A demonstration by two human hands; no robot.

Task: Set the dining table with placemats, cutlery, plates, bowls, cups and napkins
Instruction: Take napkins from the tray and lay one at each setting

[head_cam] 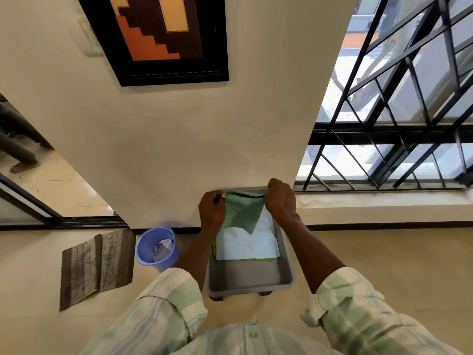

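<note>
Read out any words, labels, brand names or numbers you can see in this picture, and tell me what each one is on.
None: no readable text shows anywhere in this view.
The framed picture on the wall has only coloured blocks, no lettering.
The green cloth, held by the left hand and right hand, is plain.
The grey tray, white cloth and blue bin carry no visible label.

Both your arms reach forward, forearms bare, striped sleeves rolled to the elbow. Your left hand (212, 210) is curled, thumb and fingers pinching one top corner of a green cloth (243, 213). Your right hand (281, 198) is fisted on the opposite corner, knuckles up. Hands level, near each other, the cloth hanging between them.
</note>
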